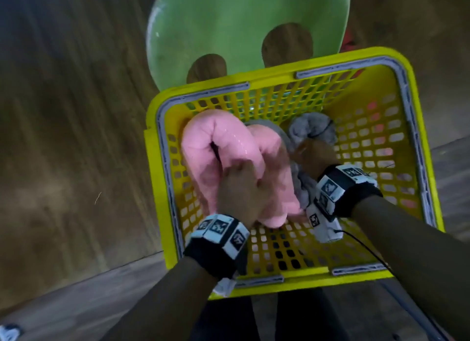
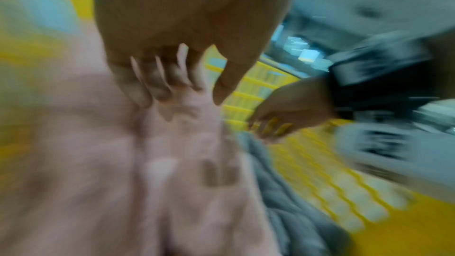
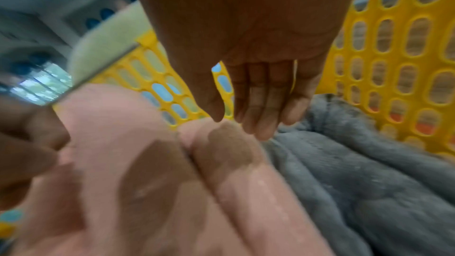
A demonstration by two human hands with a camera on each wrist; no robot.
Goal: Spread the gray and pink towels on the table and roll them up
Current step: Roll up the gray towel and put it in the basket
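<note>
Nearest us, our left hand [image 1: 239, 185] curls its fingers [image 2: 157, 89] into the pink towel [image 1: 223, 152], gripping a fold; our right hand [image 1: 315, 157] reaches with fingers [image 3: 261, 108] straight and close together, holding nothing, tips at the seam where the pink meets the gray towel [image 1: 312, 129]. Both towels lie bundled inside the yellow basket [image 1: 417, 142], pink left, gray right, touching. We judge the step is lifting them out: we should gather each towel fully so no corner snags the mesh wall. Beyond stands a green stool [image 1: 244, 22].
</note>
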